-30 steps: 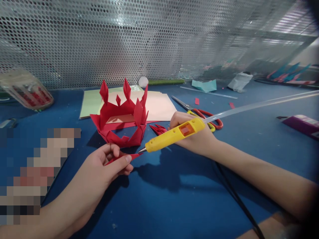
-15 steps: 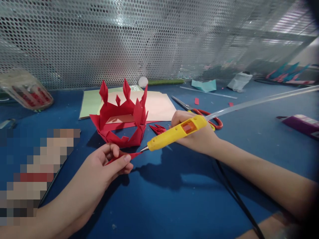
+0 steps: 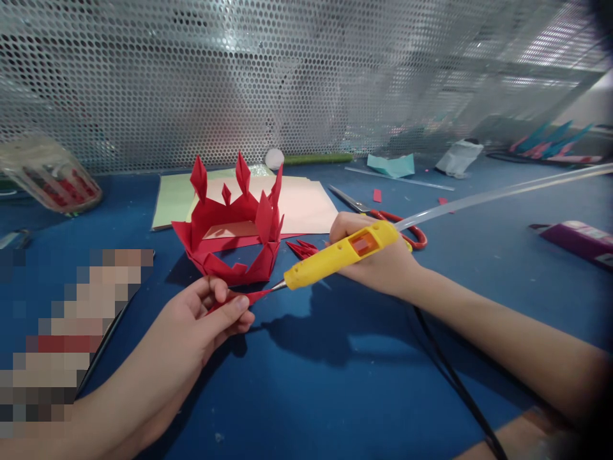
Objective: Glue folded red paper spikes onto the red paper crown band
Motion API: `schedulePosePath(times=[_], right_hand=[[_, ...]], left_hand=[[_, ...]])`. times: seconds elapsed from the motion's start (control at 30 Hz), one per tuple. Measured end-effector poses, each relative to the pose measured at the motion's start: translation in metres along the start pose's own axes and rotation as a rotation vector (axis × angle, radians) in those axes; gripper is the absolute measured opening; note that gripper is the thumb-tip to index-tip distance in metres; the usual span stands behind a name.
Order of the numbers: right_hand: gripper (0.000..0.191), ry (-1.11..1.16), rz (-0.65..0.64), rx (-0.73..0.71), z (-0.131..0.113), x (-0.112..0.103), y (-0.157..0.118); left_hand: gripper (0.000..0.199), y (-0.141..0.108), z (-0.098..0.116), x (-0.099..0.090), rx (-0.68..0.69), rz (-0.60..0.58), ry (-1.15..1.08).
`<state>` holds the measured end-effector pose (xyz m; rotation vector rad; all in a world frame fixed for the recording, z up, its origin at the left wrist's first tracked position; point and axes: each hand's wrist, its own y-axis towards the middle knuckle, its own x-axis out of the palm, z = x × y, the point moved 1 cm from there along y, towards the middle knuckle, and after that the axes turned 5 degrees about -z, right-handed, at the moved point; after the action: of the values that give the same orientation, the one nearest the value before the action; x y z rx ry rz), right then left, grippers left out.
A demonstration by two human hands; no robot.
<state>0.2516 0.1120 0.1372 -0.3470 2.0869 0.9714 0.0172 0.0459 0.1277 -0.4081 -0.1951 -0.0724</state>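
Note:
Between the thumb and fingers of my left hand (image 3: 211,319) is a small folded red paper piece (image 3: 258,296), its pointed end facing right. My right hand (image 3: 373,255) is closed around a yellow hot glue gun (image 3: 330,257), with a long clear glue stick (image 3: 479,197) running out of its back. The gun's metal nozzle (image 3: 278,286) is at the tip of the paper piece. Just behind my left hand stands a red paper crown (image 3: 234,223) with folded points. Several folded red paper pieces (image 3: 302,248) lie beside the crown, partly hidden by the gun.
Red-handled scissors (image 3: 400,220) lie behind my right hand. Sheets of paper (image 3: 306,204) lie behind the crown. A clear jar (image 3: 67,179) is at the left, a purple packet (image 3: 577,239) at the right. The gun's black cord (image 3: 450,370) trails toward me. A perforated metal panel (image 3: 287,76) borders the back.
Almost nothing differs. Both hands keep their grip, and the nozzle stays at the tip of the paper piece, with only a very slight shift.

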Motion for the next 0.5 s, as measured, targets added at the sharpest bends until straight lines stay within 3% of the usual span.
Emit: schedulePosePath(times=[0.33,0.5], right_hand=[[0.019,-0.001,0.027,-0.043,-0.0011,0.0008,-0.0005],[0.02,-0.009,0.034,0.041,0.0009,-0.0023,-0.0013]], left_hand=[[0.031,0.0005,0.0036,0.0024,-0.03,0.033,-0.012],[0.03,-0.0036,0.0055,0.0026,-0.051,0.045,-0.005]])
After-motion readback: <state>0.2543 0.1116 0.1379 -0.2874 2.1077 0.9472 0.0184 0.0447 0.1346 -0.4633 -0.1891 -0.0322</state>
